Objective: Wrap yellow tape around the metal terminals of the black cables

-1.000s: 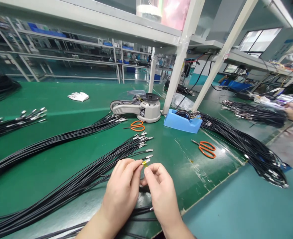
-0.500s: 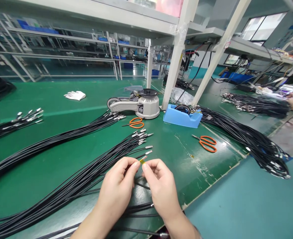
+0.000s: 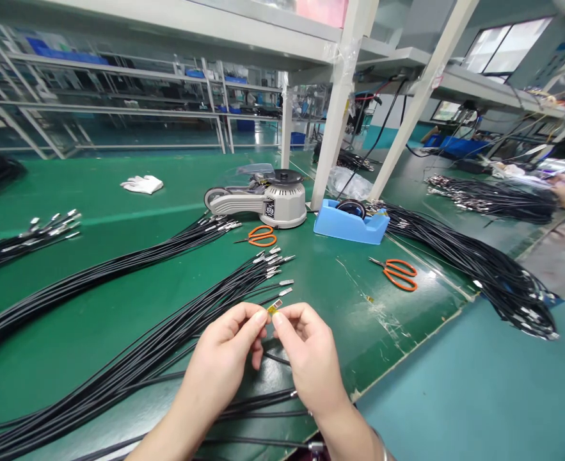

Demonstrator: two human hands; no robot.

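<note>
Pinching a small connector (image 3: 278, 303) and its yellow tape (image 3: 272, 310), left hand (image 3: 234, 339) and right hand (image 3: 307, 349) nearly meet over the table (image 3: 344, 326), inward of its near-right edge. Likely light and stiff, with thin, clingy tape; best gripped just behind its tip.

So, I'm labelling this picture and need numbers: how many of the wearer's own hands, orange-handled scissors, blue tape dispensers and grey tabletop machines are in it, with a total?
Wearer's hands: 2 (left hand, right hand)
Orange-handled scissors: 2 (left pair, right pair)
Blue tape dispenser: 1
Grey tabletop machine: 1
Total: 6
</note>
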